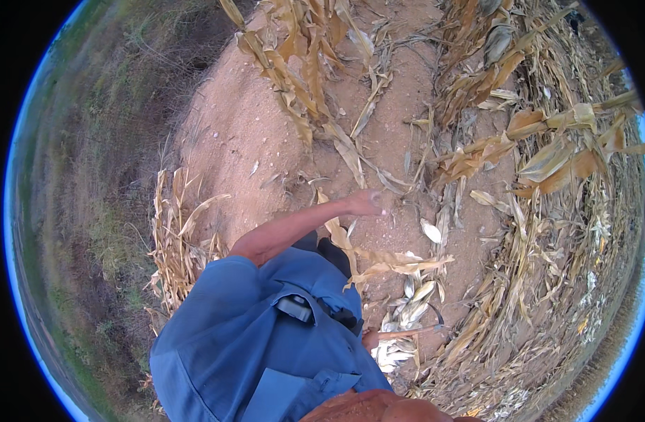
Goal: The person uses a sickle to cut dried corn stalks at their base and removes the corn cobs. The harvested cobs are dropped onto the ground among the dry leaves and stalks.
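My left hand point(367, 203) is stretched out over the sandy soil, beside dry maize leaves point(393, 182). Its fingers look partly curled and blurred, and I cannot tell whether they hold anything. My right hand point(370, 338), partly hidden by my blue shirt, grips the wooden handle of a sickle point(407, 333). The sickle's dark curved blade point(437, 313) lies towards the right, over the ground. Pale maize husks point(396, 353) are under and around the handle. A dry maize stalk with leaves point(391, 259) is between my two hands, and a pale husked piece point(431, 231) lies beyond it.
Dry standing maize point(306, 58) rises at the top, with more leaning stalks point(544, 126) at the upper right. A long heap of cut stalks point(512, 295) runs down the right. Dry leaves point(169, 237) stand behind me, and brush point(101, 158) covers the left.
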`<state>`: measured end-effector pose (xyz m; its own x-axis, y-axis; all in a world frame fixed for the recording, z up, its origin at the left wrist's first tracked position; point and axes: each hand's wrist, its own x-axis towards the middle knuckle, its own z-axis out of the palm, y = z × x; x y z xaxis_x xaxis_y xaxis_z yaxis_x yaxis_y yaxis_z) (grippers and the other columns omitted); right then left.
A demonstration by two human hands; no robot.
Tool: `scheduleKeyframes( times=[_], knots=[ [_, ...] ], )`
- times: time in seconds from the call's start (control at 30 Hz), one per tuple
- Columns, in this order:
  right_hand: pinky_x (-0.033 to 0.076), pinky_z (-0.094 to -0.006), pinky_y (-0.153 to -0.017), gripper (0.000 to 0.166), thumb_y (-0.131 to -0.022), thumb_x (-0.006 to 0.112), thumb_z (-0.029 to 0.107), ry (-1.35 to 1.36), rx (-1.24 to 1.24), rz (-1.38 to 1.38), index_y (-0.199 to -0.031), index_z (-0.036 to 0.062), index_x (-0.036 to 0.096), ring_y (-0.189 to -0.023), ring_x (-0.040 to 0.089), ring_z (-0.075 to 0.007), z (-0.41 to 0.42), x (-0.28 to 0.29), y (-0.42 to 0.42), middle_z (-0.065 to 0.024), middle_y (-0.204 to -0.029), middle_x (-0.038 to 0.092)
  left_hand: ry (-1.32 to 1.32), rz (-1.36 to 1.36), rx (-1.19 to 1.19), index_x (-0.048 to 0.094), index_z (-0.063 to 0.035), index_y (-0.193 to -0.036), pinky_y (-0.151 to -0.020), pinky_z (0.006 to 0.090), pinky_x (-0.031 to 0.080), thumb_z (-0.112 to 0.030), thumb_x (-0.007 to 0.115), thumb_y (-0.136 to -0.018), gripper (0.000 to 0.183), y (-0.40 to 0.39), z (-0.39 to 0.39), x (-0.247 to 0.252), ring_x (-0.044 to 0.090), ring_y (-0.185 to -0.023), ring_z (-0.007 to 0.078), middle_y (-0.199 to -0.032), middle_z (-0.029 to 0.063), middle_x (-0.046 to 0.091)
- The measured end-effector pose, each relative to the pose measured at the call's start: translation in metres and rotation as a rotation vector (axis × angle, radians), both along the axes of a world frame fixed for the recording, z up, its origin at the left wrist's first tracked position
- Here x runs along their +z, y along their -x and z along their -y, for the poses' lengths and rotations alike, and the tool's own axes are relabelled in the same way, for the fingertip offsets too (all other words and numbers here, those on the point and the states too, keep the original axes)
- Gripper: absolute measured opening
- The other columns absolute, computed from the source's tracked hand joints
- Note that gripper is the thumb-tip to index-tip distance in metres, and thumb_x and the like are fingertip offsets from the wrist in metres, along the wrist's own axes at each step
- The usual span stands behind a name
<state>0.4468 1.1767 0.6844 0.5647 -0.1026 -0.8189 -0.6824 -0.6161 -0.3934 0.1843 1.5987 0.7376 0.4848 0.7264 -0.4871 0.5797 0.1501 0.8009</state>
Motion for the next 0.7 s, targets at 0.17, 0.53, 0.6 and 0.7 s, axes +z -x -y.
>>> scheduleKeyframes(
  times=[0.17,0.53,0.6,0.7],
  knots=[
    [0.043,-0.0341,-0.042,0.018,-0.082,0.062,0.007,0.095,0.594,-0.092,-0.069,0.0069,0.049,-0.046,0.050,-0.0183,-0.024,-0.014,0.004,-0.0054,-0.057,0.050,-0.406,-0.155,0.807,0.057,0.0081,-0.129,-0.089,0.0424,0.053,-0.042,0.081,-0.078,0.075,0.215,-0.088,0.017,0.070,-0.095,0.0350,-0.103,0.0238,0.071],
    [0.041,-0.0296,-0.043,0.010,-0.089,0.061,0.008,-0.209,0.817,-0.404,-0.085,0.0082,0.052,-0.049,0.048,-0.0117,-0.271,-0.119,0.152,-0.0009,-0.065,0.049,-0.772,-0.029,0.910,0.061,0.0014,-0.120,-0.091,0.0380,0.053,-0.042,0.080,-0.085,0.059,0.361,-0.194,0.067,0.066,-0.100,0.0230,-0.112,0.0120,0.069],
    [0.042,-0.0297,-0.043,0.009,-0.091,0.061,0.009,-0.327,0.834,-0.476,-0.086,0.0083,0.053,-0.049,0.048,-0.0114,-0.327,-0.133,0.202,-0.0005,-0.065,0.050,-0.678,0.124,0.974,0.062,0.0003,-0.118,-0.089,0.0371,0.053,-0.041,0.079,-0.087,0.055,0.355,-0.191,0.050,0.066,-0.098,0.0215,-0.110,0.0106,0.069],
    [0.042,-0.0298,-0.043,0.011,-0.091,0.061,0.010,-0.330,0.914,-0.540,-0.086,0.0079,0.053,-0.048,0.048,-0.0115,-0.403,-0.163,0.279,-0.0011,-0.065,0.051,-0.626,0.396,1.097,0.063,-0.0014,-0.114,-0.087,0.0358,0.053,-0.039,0.078,-0.089,0.048,0.369,-0.170,0.026,0.065,-0.096,0.0193,-0.107,0.0084,0.069]
  ],
)
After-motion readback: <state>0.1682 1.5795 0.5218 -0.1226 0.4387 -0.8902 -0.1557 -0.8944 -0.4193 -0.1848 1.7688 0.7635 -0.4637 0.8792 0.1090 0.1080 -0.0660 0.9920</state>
